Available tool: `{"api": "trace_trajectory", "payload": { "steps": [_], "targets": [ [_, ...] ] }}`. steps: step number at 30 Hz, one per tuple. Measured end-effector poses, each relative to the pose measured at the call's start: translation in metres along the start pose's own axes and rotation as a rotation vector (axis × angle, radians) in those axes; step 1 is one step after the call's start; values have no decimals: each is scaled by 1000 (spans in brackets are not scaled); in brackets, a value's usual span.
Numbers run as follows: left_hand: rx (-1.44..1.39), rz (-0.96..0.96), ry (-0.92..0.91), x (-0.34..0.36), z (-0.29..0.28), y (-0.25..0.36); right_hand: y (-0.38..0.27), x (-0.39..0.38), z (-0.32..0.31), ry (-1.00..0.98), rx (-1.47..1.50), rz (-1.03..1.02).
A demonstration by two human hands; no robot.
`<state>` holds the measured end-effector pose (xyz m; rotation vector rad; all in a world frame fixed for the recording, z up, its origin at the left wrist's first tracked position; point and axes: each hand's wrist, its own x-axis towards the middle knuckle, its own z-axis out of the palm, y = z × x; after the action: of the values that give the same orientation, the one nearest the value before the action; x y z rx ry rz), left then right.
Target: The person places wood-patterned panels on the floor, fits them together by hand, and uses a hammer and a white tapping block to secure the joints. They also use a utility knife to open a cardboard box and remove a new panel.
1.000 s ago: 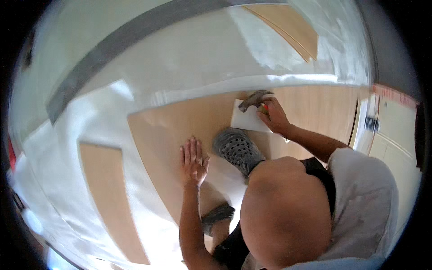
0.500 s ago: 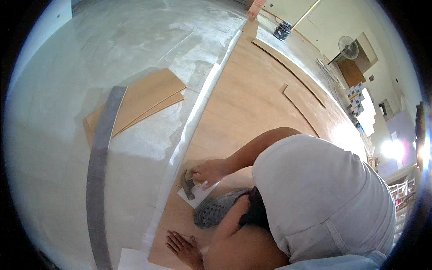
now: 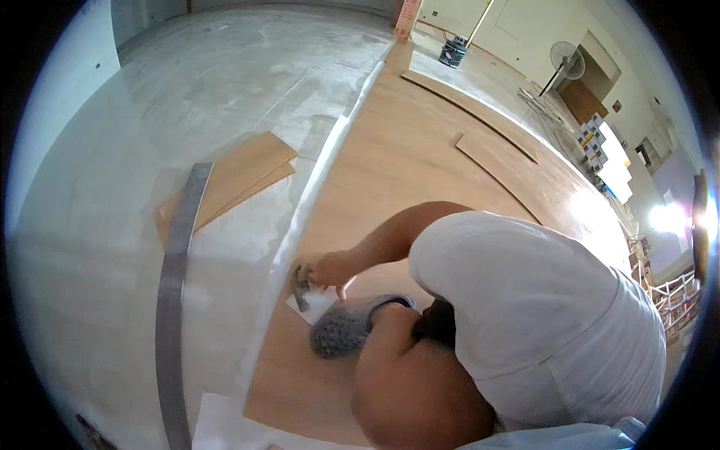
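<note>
My right hand [image 3: 330, 268] reaches in from the right, its fingers closed around a tool that looks like a claw hammer. The dark head of this hammer [image 3: 302, 296] is low over the wood-look planks [image 3: 360, 202], close to their left edge. Just below the hand and hammer lies a flat white piece [image 3: 319, 303], partly covered. A grey perforated clog [image 3: 337, 334] on my foot stands beside that piece. My bare knee [image 3: 420, 401] and white sleeve [image 3: 525, 307] block much of the lower right. My left hand is out of sight.
On the bare grey floor [image 3: 225, 285] to the left, a long dark grey strip [image 3: 171, 322] lies across loose planks [image 3: 244, 172]. A white sheet [image 3: 217, 424] lies at the lower edge. Farther off stand a black bucket [image 3: 453, 52], a fan [image 3: 568, 60] and stacked boxes [image 3: 592, 142].
My left hand, which lay flat on the planks near the lower edge, has gone out of view. The right hand stays near the same spot. The whole view has shifted slightly.
</note>
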<state>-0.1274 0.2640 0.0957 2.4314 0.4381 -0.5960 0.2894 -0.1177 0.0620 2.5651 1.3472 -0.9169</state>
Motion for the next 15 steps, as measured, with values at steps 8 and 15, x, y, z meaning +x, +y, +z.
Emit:
{"api": "trace_trajectory", "payload": {
  "steps": [8,15],
  "targets": [
    [-1130,-542,370,-75,113,-80,-28,-30,41,438,-50,53],
    [-2144,-1144,1469,-349,281,-160,-121,-43,75,193,227,60]
  ]
}}
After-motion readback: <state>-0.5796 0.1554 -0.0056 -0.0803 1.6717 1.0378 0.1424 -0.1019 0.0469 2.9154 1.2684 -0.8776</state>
